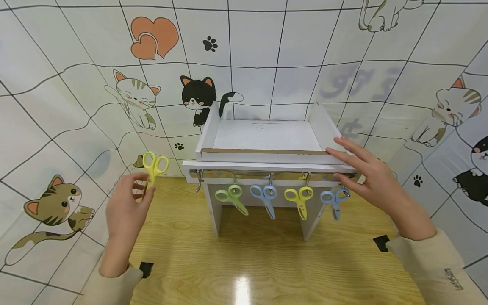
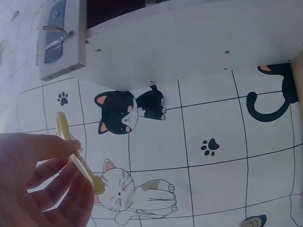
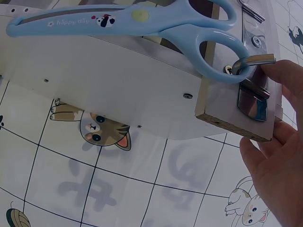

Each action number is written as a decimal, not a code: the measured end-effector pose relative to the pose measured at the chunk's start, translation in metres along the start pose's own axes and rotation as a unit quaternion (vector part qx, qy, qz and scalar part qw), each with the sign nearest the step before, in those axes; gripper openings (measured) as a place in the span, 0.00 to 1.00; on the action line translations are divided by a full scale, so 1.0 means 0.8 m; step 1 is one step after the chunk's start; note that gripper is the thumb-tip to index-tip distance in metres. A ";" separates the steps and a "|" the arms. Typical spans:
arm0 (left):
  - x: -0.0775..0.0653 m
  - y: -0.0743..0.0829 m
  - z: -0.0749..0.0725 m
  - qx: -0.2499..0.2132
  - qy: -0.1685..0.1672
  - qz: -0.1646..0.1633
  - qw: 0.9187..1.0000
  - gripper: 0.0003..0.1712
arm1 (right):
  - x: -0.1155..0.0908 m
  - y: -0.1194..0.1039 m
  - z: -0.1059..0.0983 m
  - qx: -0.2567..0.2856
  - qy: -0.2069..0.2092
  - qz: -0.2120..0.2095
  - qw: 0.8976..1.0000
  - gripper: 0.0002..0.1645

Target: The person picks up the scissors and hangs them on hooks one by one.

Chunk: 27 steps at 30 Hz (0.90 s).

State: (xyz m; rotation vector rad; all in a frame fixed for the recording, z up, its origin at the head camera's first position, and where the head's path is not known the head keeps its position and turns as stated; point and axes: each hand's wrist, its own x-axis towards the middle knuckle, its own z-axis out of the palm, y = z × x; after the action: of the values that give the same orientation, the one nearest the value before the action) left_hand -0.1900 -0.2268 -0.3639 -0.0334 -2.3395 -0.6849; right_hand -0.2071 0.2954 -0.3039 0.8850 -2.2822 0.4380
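Observation:
My left hand [image 1: 127, 207] pinches yellow scissors [image 1: 153, 166] between thumb and fingers, handle loops upward, left of the white stand [image 1: 263, 157]. In the left wrist view the scissors [image 2: 80, 163] show edge-on. My right hand [image 1: 367, 176] rests on the stand's right end, fingers spread along its side and front edge. From hooks on the front rail hang green scissors [image 1: 232, 197], blue scissors [image 1: 264, 197], yellow scissors [image 1: 299, 199] and, by my right thumb, light blue scissors [image 1: 334, 201]. The leftmost hook [image 1: 199, 180] bears nothing. Close up, the right wrist view shows the light blue scissors [image 3: 142, 21] looped on their hook.
The stand's top is a shallow white tray with raised sides [image 1: 207, 135]. Below it, two side panels [image 1: 314, 216] stand on the wood-patterned surface [image 1: 263, 262]. A white sheet with grid lines and cartoon cats [image 1: 251, 42] rises behind and at both sides.

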 end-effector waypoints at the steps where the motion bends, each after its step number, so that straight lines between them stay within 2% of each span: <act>1: -0.001 0.003 -0.003 -0.007 0.006 0.007 1.000 0.21 | 0.000 0.000 0.000 0.001 -0.001 0.001 1.000 0.30; 8: -0.009 0.024 -0.019 -0.061 0.027 0.093 0.993 0.23 | 0.000 0.000 0.000 -0.003 0.001 -0.003 1.000 0.29; 13: -0.016 0.034 -0.022 -0.086 0.016 0.160 0.983 0.26 | 0.000 -0.001 0.000 -0.007 -0.001 -0.002 1.000 0.31; 15: -0.019 0.036 -0.020 -0.086 0.004 0.183 0.979 0.26 | 0.000 0.000 0.000 -0.007 0.000 -0.003 1.000 0.31; 21: -0.027 0.034 -0.010 -0.057 -0.026 0.225 0.972 0.24 | 0.000 0.001 0.001 -0.006 0.004 -0.005 1.000 0.30; 27: -0.032 0.031 0.003 -0.036 -0.015 0.255 0.966 0.26 | 0.000 0.002 0.002 0.006 0.011 -0.008 1.000 0.30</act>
State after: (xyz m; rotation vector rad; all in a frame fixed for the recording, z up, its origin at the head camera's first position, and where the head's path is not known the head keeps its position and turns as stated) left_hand -0.1665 -0.2000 -0.3700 -0.6585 -2.1967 -0.5056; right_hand -0.2089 0.2956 -0.3052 0.8980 -2.2529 0.4530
